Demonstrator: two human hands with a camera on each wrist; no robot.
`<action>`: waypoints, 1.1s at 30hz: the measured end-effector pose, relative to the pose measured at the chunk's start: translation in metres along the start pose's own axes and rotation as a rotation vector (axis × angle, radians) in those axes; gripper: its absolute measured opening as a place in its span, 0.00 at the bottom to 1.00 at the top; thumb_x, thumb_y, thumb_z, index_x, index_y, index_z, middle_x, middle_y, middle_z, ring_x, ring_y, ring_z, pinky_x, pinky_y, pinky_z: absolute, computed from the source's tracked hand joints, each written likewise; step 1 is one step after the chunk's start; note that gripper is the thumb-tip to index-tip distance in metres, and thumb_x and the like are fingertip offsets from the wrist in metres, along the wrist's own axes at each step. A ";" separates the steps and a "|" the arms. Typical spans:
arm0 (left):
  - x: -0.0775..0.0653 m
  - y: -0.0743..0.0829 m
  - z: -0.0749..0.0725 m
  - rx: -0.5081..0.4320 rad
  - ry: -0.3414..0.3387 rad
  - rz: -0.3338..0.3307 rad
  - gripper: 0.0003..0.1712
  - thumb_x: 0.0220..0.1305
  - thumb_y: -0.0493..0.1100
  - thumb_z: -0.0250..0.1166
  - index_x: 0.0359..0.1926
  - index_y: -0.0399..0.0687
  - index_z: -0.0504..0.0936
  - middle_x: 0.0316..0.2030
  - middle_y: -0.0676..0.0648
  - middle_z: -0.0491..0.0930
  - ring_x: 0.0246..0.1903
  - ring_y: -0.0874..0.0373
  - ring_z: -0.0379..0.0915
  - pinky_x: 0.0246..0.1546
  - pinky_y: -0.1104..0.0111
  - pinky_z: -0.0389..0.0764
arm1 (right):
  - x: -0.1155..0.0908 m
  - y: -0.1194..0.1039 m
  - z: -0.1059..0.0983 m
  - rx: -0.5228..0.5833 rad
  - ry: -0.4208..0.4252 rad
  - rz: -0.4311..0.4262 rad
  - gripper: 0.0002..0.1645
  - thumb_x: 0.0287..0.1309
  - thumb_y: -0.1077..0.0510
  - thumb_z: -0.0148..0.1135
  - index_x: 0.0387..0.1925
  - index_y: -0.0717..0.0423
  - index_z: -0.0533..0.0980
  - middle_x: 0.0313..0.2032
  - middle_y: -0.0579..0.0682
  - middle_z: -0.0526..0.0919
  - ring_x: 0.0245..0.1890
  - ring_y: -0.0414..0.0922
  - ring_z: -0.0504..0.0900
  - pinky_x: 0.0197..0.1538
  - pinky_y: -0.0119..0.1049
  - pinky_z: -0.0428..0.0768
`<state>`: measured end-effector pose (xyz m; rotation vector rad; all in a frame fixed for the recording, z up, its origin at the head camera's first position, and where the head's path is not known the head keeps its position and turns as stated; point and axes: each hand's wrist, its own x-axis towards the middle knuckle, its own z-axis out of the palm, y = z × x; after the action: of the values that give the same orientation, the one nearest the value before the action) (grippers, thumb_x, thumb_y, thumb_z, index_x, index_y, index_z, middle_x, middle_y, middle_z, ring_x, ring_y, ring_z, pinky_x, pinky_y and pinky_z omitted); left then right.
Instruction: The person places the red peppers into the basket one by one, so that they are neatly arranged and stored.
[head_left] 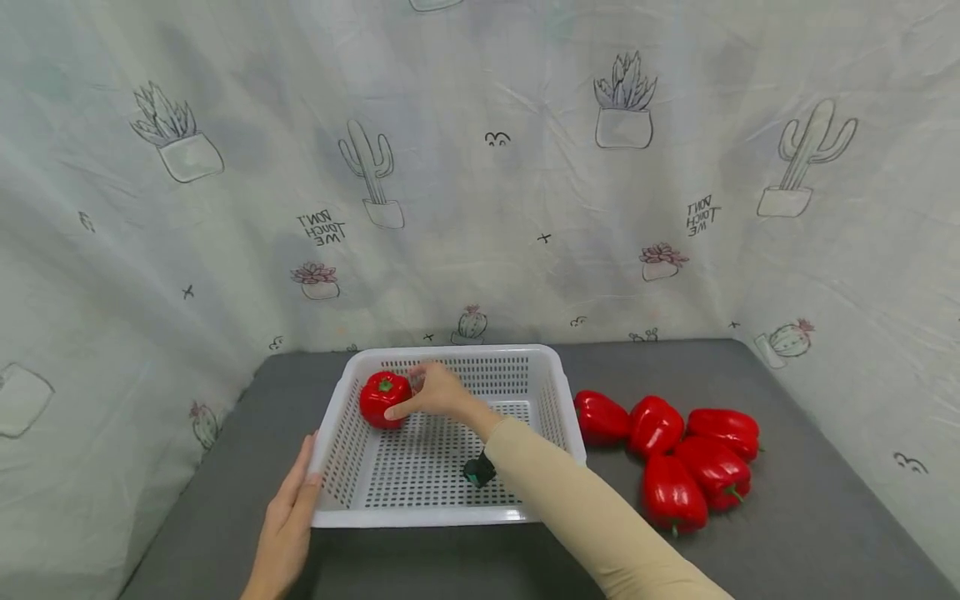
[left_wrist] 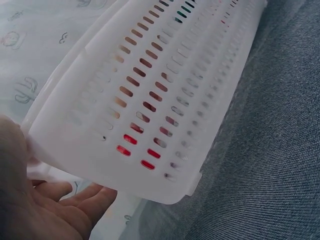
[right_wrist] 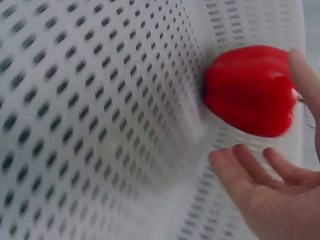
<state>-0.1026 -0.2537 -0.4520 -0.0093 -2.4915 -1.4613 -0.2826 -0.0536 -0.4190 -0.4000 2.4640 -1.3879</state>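
A red bell pepper with a green stem sits at the far left inside a white perforated plastic basket. My right hand reaches over the basket to the pepper's right side. In the right wrist view the fingers are spread apart from the pepper, while the thumb lies close to its stem end; whether the thumb touches is unclear. My left hand rests against the outside of the basket's left rim. Seen from the left wrist, its fingers extend loosely beside the basket wall.
Several more red bell peppers lie in a group on the dark grey table, right of the basket. A pale curtain with cactus drawings hangs behind. A small dark device shows under the right wrist.
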 end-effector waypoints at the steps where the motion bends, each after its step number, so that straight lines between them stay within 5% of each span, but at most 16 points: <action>1: 0.000 -0.001 0.000 0.001 0.005 0.004 0.31 0.80 0.48 0.44 0.78 0.64 0.46 0.74 0.51 0.53 0.68 0.61 0.54 0.50 0.85 0.59 | -0.003 -0.002 -0.005 -0.040 -0.012 -0.005 0.46 0.41 0.47 0.82 0.61 0.58 0.72 0.47 0.51 0.80 0.46 0.46 0.77 0.45 0.41 0.79; 6: -0.003 -0.004 -0.001 -0.016 0.022 0.012 0.31 0.80 0.47 0.44 0.78 0.61 0.47 0.74 0.49 0.53 0.64 0.78 0.50 0.52 0.87 0.57 | -0.018 -0.009 -0.026 -0.117 -0.035 -0.004 0.53 0.42 0.46 0.81 0.65 0.63 0.67 0.47 0.55 0.80 0.45 0.48 0.78 0.45 0.43 0.79; 13: -0.003 -0.006 0.002 -0.025 0.017 0.010 0.31 0.80 0.47 0.43 0.78 0.59 0.47 0.74 0.47 0.53 0.64 0.79 0.49 0.53 0.88 0.54 | -0.054 -0.012 -0.059 -0.162 0.005 -0.064 0.44 0.50 0.47 0.76 0.63 0.63 0.70 0.51 0.58 0.80 0.50 0.51 0.78 0.48 0.46 0.78; 22: 0.005 -0.003 0.003 -0.005 0.020 0.043 0.30 0.80 0.47 0.43 0.78 0.61 0.48 0.74 0.47 0.54 0.64 0.79 0.49 0.53 0.88 0.54 | -0.139 0.001 -0.125 -0.179 0.298 -0.226 0.31 0.58 0.49 0.70 0.59 0.59 0.75 0.57 0.53 0.78 0.56 0.53 0.75 0.55 0.51 0.74; 33: 0.003 -0.004 0.002 -0.034 0.028 0.037 0.30 0.80 0.46 0.44 0.78 0.61 0.49 0.74 0.48 0.55 0.64 0.77 0.51 0.52 0.87 0.56 | -0.227 0.074 -0.175 -0.096 0.645 0.026 0.33 0.57 0.44 0.71 0.60 0.54 0.74 0.57 0.55 0.77 0.56 0.56 0.73 0.53 0.58 0.74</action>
<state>-0.1061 -0.2543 -0.4557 -0.0402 -2.4307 -1.4792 -0.1469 0.2052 -0.3712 0.0875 3.0279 -1.5770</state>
